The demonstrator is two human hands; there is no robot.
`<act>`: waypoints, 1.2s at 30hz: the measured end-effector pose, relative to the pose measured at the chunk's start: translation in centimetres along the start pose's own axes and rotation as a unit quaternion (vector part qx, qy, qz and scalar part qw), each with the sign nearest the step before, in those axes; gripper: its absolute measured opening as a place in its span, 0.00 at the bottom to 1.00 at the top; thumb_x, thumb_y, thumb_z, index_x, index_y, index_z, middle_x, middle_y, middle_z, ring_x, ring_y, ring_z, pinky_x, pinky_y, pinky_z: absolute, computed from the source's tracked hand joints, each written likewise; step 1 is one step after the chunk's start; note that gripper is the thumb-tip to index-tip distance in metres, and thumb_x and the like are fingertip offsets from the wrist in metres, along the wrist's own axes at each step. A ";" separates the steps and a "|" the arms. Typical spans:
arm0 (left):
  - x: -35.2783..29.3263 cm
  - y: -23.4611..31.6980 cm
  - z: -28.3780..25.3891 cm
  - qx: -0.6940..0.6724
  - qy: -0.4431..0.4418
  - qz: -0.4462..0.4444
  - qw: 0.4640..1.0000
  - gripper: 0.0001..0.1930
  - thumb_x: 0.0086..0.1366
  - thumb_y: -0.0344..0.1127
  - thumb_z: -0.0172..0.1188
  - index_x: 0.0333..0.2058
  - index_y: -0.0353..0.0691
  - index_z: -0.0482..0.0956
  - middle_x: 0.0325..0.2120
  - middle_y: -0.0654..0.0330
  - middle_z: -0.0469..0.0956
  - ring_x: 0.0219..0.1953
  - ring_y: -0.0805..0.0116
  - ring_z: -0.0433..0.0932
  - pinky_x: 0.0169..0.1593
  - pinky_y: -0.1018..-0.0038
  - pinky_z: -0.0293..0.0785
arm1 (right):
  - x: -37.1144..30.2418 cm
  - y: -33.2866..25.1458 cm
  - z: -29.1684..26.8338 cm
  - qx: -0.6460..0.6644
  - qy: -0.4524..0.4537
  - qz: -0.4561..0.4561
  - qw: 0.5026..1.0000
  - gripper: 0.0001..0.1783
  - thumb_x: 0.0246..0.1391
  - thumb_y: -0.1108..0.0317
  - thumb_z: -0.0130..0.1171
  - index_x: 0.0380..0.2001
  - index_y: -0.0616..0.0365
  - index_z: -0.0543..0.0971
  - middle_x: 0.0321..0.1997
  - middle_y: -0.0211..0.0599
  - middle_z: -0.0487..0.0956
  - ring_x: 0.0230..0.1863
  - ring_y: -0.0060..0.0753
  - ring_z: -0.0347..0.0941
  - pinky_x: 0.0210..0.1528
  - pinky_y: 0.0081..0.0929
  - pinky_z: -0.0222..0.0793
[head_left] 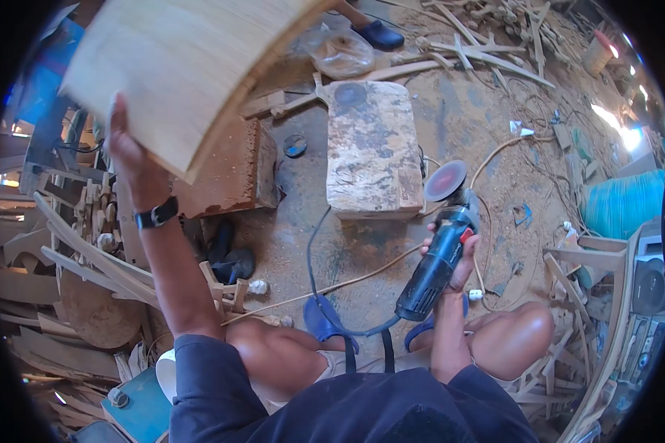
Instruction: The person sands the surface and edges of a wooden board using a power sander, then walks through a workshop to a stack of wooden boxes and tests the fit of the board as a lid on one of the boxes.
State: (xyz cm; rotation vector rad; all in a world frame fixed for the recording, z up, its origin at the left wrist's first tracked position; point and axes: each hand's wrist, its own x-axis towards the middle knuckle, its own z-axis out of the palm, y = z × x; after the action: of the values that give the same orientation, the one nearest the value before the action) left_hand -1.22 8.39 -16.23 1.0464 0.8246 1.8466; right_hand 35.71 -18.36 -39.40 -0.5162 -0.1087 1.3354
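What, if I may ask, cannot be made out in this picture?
In the head view:
Wooden panel: far end cut off by the top edge.
Left hand: partly hidden by the panel.
Right hand: partly hidden by the angle grinder.
Power cord: far stretch hidden by the whitish block.

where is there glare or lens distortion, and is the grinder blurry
Head view: white glare burns out just above the turquoise coil; head view: black corners show the fisheye's round field, which bends straight edges near its rim; head view: the angle grinder looks fairly clear.
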 end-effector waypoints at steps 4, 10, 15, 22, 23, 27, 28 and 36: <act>-3.0 8.7 0.5 -0.044 0.073 0.087 0.993 0.18 0.68 0.42 0.53 0.46 0.32 0.74 0.41 0.55 0.79 0.43 0.62 0.79 0.50 0.67 0.75 | 2.4 3.4 0.2 0.164 -0.079 0.105 0.978 0.46 0.50 0.35 0.58 0.56 0.66 0.63 0.42 0.51 0.74 0.41 0.49 0.77 0.38 0.42 0.80; -10.8 7.9 -4.2 -0.019 0.180 0.042 0.983 0.21 0.64 0.42 0.57 0.48 0.30 0.73 0.42 0.53 0.78 0.45 0.61 0.77 0.51 0.64 0.73 | 7.9 8.8 2.4 0.256 -0.086 0.220 0.937 0.50 0.47 0.33 0.59 0.59 0.64 0.61 0.40 0.47 0.75 0.39 0.42 0.76 0.42 0.39 0.79; -15.4 6.2 -6.8 -0.049 0.302 0.018 0.952 0.21 0.60 0.34 0.57 0.50 0.27 0.70 0.45 0.53 0.74 0.48 0.61 0.74 0.55 0.66 0.68 | 16.5 12.4 3.7 0.339 -0.163 0.290 0.880 0.54 0.45 0.39 0.67 0.58 0.75 0.58 0.38 0.41 0.73 0.37 0.32 0.73 0.42 0.29 0.77; -14.9 3.9 -7.5 -0.059 0.344 -0.001 0.937 0.24 0.58 0.35 0.58 0.50 0.26 0.68 0.44 0.52 0.72 0.48 0.59 0.72 0.56 0.66 0.66 | 23.6 13.7 0.6 0.372 -0.120 0.300 0.870 0.55 0.42 0.35 0.66 0.57 0.72 0.60 0.38 0.42 0.74 0.38 0.36 0.73 0.46 0.33 0.76; -15.0 4.0 -6.7 -0.071 0.344 0.007 0.936 0.25 0.58 0.35 0.58 0.51 0.26 0.67 0.45 0.52 0.72 0.49 0.59 0.72 0.56 0.66 0.66 | 23.7 13.9 0.3 0.369 -0.130 0.299 0.870 0.55 0.42 0.34 0.66 0.57 0.72 0.61 0.38 0.42 0.74 0.38 0.36 0.73 0.46 0.33 0.76; -15.1 4.6 -4.9 -0.095 0.363 0.036 0.926 0.28 0.57 0.36 0.59 0.53 0.27 0.65 0.47 0.52 0.71 0.50 0.60 0.72 0.57 0.67 0.66 | 21.6 14.6 1.3 0.244 -0.091 0.246 0.934 0.47 0.43 0.35 0.66 0.52 0.67 0.67 0.34 0.44 0.75 0.34 0.38 0.75 0.40 0.35 0.77; -15.1 4.6 -5.0 -0.097 0.370 0.041 0.923 0.29 0.57 0.36 0.60 0.54 0.27 0.64 0.47 0.52 0.70 0.50 0.60 0.71 0.57 0.67 0.66 | 20.4 14.8 1.6 0.173 -0.069 0.229 0.956 0.44 0.44 0.37 0.66 0.51 0.66 0.68 0.32 0.44 0.76 0.32 0.38 0.76 0.37 0.34 0.77; -15.0 4.7 -5.3 -0.105 0.408 0.024 0.906 0.25 0.56 0.35 0.61 0.50 0.27 0.68 0.44 0.54 0.72 0.49 0.62 0.72 0.56 0.69 0.66 | 12.6 14.8 4.8 -0.157 0.089 0.201 0.963 0.25 0.49 0.50 0.67 0.40 0.56 0.71 0.27 0.42 0.77 0.23 0.36 0.75 0.16 0.22 0.69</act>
State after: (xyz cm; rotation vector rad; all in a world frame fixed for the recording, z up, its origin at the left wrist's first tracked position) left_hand -3.05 -7.76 -19.76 0.1111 1.0275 2.3756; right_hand 23.82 -3.03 -44.03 -0.9635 -0.0684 1.6700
